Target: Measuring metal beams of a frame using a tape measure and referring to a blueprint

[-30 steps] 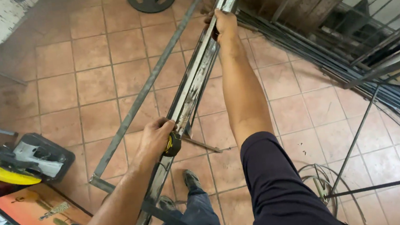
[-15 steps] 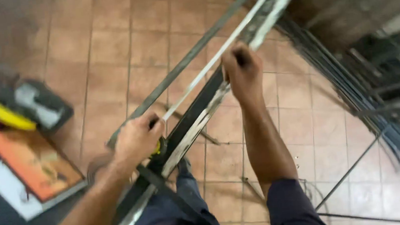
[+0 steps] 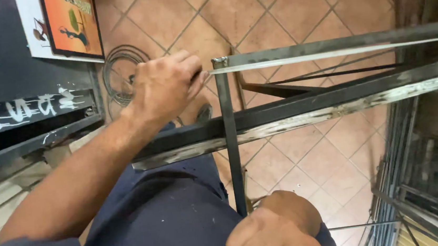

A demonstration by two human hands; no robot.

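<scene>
Soft, even indoor light is cast over the tiled floor (image 3: 293,11), pale glare is seen on the metal frame (image 3: 334,110), and the right edge is dim and blurred.

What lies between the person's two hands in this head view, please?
In the head view, a thin upright metal bar of the frame runs from the left hand down to the right hand, crossing a thicker dark metal beam on the way.
</scene>
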